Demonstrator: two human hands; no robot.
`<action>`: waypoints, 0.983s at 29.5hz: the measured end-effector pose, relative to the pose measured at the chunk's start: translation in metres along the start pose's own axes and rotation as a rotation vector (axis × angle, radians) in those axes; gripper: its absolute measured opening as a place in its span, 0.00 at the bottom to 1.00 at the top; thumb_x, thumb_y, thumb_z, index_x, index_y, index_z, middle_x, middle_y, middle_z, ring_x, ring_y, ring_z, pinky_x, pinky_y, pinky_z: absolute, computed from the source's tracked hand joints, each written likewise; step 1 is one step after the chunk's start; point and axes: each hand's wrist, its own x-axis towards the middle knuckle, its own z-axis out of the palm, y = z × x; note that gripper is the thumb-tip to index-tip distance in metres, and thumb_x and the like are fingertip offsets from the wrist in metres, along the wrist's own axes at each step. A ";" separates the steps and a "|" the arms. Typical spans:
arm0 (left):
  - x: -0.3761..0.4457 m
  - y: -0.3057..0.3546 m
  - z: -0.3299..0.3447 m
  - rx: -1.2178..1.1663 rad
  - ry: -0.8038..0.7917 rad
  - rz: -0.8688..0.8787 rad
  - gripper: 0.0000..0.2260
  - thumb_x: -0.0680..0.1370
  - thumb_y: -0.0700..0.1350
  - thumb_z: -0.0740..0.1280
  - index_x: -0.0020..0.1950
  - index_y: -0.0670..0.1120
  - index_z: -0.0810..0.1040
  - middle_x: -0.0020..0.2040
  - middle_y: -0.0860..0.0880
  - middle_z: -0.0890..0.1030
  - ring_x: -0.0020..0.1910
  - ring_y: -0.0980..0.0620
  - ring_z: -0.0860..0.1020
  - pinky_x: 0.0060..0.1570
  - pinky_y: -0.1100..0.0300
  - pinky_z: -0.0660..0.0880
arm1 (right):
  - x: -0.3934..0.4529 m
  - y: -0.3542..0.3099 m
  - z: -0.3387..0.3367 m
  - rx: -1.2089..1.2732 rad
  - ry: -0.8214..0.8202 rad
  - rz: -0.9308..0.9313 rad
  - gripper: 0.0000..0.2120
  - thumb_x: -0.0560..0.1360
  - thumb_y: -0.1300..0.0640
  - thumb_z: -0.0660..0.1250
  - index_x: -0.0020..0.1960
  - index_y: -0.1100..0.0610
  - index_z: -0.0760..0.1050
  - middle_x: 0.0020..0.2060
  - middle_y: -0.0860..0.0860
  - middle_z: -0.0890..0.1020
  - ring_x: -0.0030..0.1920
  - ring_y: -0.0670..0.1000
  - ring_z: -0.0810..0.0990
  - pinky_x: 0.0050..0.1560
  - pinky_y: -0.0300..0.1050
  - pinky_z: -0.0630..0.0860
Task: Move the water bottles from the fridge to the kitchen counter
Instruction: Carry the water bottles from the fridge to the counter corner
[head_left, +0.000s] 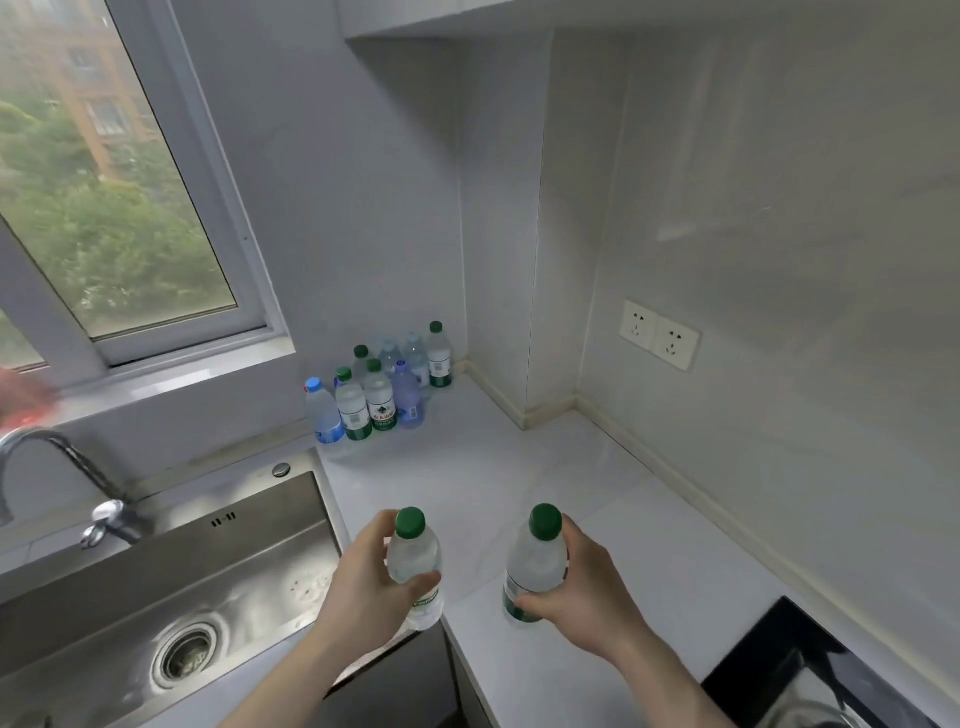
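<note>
Nearest the camera, the left hand (371, 577) is wrapping its fingers and thumb round the body of a green-capped water bottle (415, 566), holding it upright at the front edge of the kitchen counter (649, 561), just beside the steel sink (156, 587); whether its base is touching the surface is not something this view is settling. The right hand (582, 587) is gripping a second green-capped bottle (535, 564) low on its label, also upright and over the near part of the counter, well apart from the black hob (810, 670) at the lower right. Both bottles are looking full and clear, so they are probably carrying some weight and sitting firmly in the curled fingers. By my reading, the carrying step is ending and the setting-down step is beginning. Further back, a cluster of bottles (382, 389) with green and blue caps is already standing in the corner below the window (119, 208), suggesting that much of the job is done. The next move is likely calling for reaching both bottles forward across the bare stretch of counter, lowering them upright near that cluster without knocking the front row, and only then loosening the fingers. Beyond, two wall sockets (660, 335) are sitting on the right-hand wall
</note>
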 end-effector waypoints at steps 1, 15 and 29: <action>0.011 -0.001 0.000 0.011 -0.005 -0.007 0.23 0.70 0.46 0.80 0.57 0.62 0.73 0.51 0.66 0.81 0.51 0.57 0.83 0.50 0.55 0.80 | 0.009 0.002 0.002 -0.002 0.003 0.013 0.25 0.60 0.48 0.80 0.54 0.44 0.73 0.46 0.43 0.83 0.46 0.46 0.83 0.49 0.50 0.83; 0.145 -0.045 0.002 0.190 -0.112 -0.011 0.23 0.69 0.49 0.80 0.57 0.62 0.73 0.54 0.59 0.76 0.54 0.52 0.78 0.58 0.52 0.77 | 0.118 0.008 0.047 -0.098 0.014 0.233 0.22 0.61 0.46 0.76 0.51 0.45 0.71 0.44 0.44 0.82 0.45 0.49 0.82 0.48 0.52 0.82; 0.253 -0.090 0.005 0.274 -0.155 -0.032 0.23 0.68 0.48 0.80 0.61 0.55 0.78 0.55 0.57 0.81 0.53 0.52 0.77 0.54 0.59 0.74 | 0.227 -0.001 0.101 -0.165 0.035 0.341 0.19 0.67 0.57 0.76 0.53 0.44 0.75 0.51 0.41 0.77 0.54 0.47 0.79 0.53 0.39 0.75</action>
